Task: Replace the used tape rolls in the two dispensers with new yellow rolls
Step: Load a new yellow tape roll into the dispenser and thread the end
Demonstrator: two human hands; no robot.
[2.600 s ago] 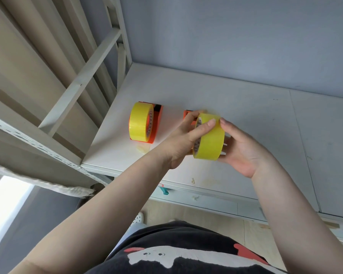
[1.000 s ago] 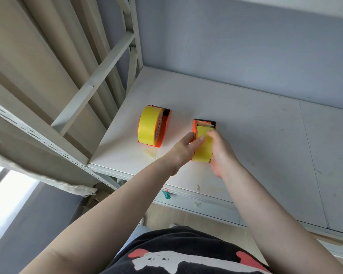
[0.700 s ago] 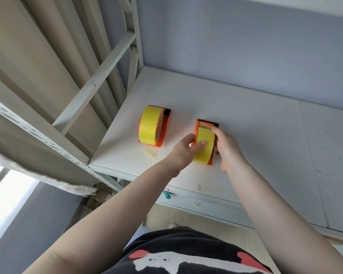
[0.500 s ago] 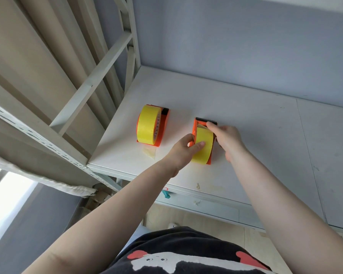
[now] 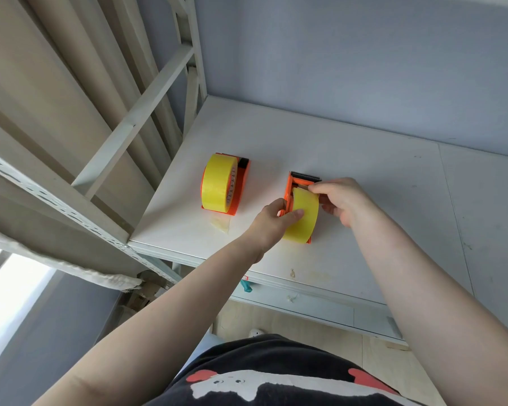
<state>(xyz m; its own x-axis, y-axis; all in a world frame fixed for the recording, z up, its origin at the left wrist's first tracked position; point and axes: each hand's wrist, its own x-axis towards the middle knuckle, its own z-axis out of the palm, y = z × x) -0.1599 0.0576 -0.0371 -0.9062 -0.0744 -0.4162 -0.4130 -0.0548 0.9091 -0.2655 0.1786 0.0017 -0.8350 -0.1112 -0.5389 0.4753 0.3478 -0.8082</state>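
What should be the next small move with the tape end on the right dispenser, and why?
Probably the right hand should draw the tape end forward to the serrated blade and press it down there. Its fingertips pinch at the top of the yellow roll, short of the blade, while the left hand steadies the roll in the orange dispenser. The other dispenser already holds its roll.

White desk (image 5: 364, 159) against blue-grey wall (image 5: 349, 54); pale metal frame (image 5: 135, 112) left.

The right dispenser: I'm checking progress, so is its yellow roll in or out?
In. The roll sits in the right dispenser, left hand steadying it, right hand at its top.
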